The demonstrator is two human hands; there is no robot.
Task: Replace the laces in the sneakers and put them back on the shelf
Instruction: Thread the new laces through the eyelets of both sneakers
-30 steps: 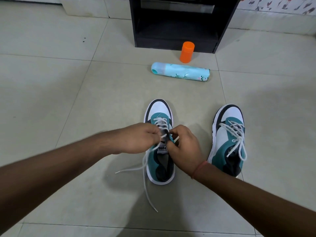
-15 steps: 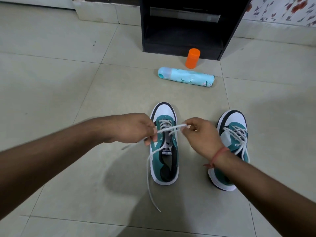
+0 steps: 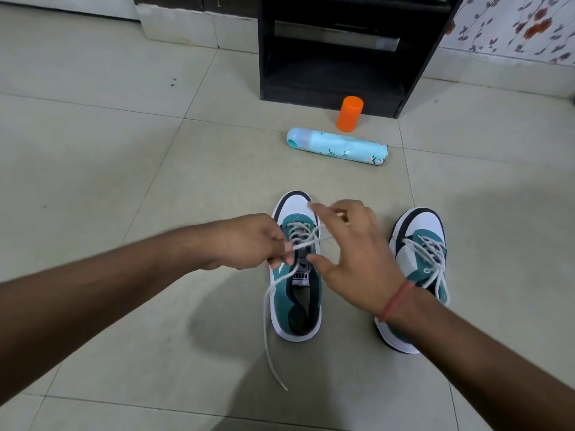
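Two teal, white and black sneakers stand on the tiled floor. The middle sneaker (image 3: 281, 301) is laced only over its front eyelets. Its white lace (image 3: 265, 325) trails loose down the floor to the left. My left hand (image 3: 249, 244) pinches one lace strand at the sneaker's left side and holds it taut across the tongue. Over the same sneaker, my right hand (image 3: 351, 253) hovers with fingers spread; the strand runs toward its palm, and no grip shows. The right sneaker (image 3: 418, 244) is fully laced, partly hidden by my right forearm. The black shelf (image 3: 342, 57) stands behind.
A light blue spray can (image 3: 337, 149) lies on its side between the sneakers and the shelf. An orange cap (image 3: 350, 113) stands upright at the shelf's foot. A floral wall is at the top right, and pale floor tiles spread to the left.
My hands moved apart from the tongue and drew the lace sideways. My right hand then let go of its pinch and spread its fingers. The camera tilted up slightly.
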